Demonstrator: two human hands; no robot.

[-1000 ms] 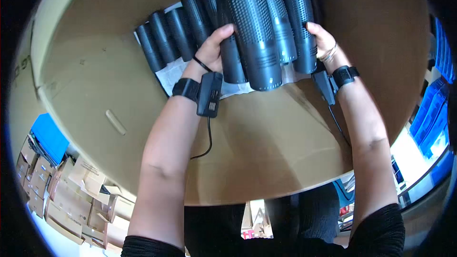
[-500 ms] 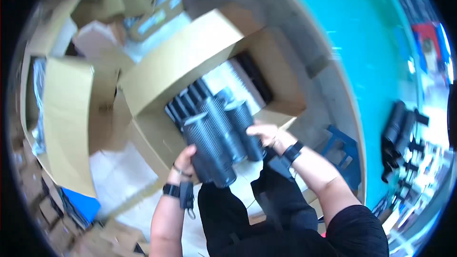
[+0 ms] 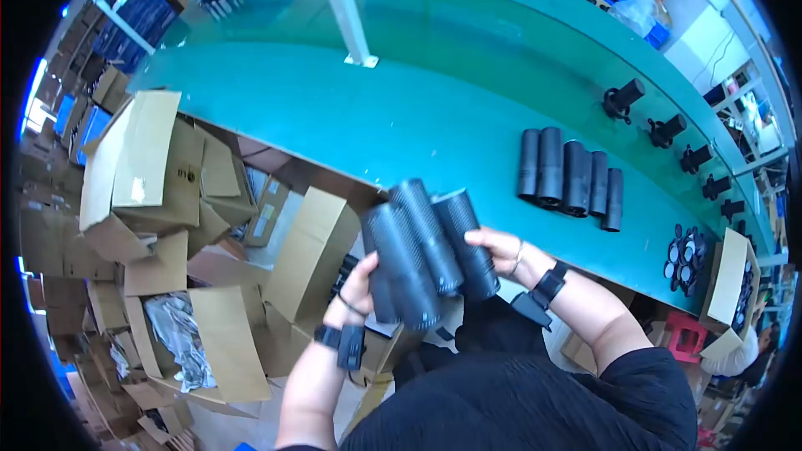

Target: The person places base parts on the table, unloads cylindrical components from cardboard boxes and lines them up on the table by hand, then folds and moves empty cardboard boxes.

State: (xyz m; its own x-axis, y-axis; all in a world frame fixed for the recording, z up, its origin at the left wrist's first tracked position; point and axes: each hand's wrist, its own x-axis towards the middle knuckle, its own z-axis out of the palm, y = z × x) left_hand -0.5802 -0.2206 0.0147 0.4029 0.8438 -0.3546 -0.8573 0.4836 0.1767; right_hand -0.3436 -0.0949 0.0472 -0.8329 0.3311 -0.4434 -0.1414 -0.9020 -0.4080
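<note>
Between my two hands is a bunch of several black cylinders (image 3: 424, 234) with a finely patterned surface, held side by side. My left hand (image 3: 359, 286) grips the bunch from the left, its fingers mostly hidden behind it. On the right side, my right hand (image 3: 494, 249) presses against the outermost black cylinder (image 3: 468, 242). The bunch is in front of my body, near the edge of the green table (image 3: 334, 134). Similar black cylinders (image 3: 575, 177) lie in a row on that table, to the right.
An open carton (image 3: 311, 255) stands below and left of my hands, beside more cartons (image 3: 221, 338). A metal post (image 3: 342, 8) rises from the table. Black fittings (image 3: 666, 129) line the far right, near a box of black parts (image 3: 727, 284) and a pink stool (image 3: 687, 336).
The black cylinders have been lifted away from above the open carton and over toward the green table. My view has turned up and right, bringing the table's row of cylinders into sight.
</note>
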